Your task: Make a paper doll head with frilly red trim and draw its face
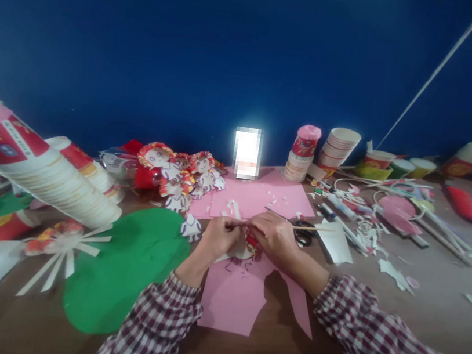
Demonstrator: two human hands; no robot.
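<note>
My left hand [222, 238] and my right hand [272, 238] meet over the pink paper with fingertips pinched together. Between and below them shows a paper cutout [247, 250], white with red and yellow edging, partly covered by my fingers. A thin wooden stick [314, 229] juts out to the right from beside my right hand; whether I grip it is unclear. Under the hands lies a cut pink sheet [230, 311] with dark pen marks near its top. Black-handled scissors [305, 238] lie just right of my right hand, beside a white paper piece [334, 242].
Finished-looking figure cutouts [202, 166] pile up at back left, beside a green paper shape [125, 278]. Stacked paper cups [56, 175] lean at left; more cups [340, 150] stand at the back. A bright phone-like screen [247, 152] faces me. Paper scraps [365, 227] litter the right.
</note>
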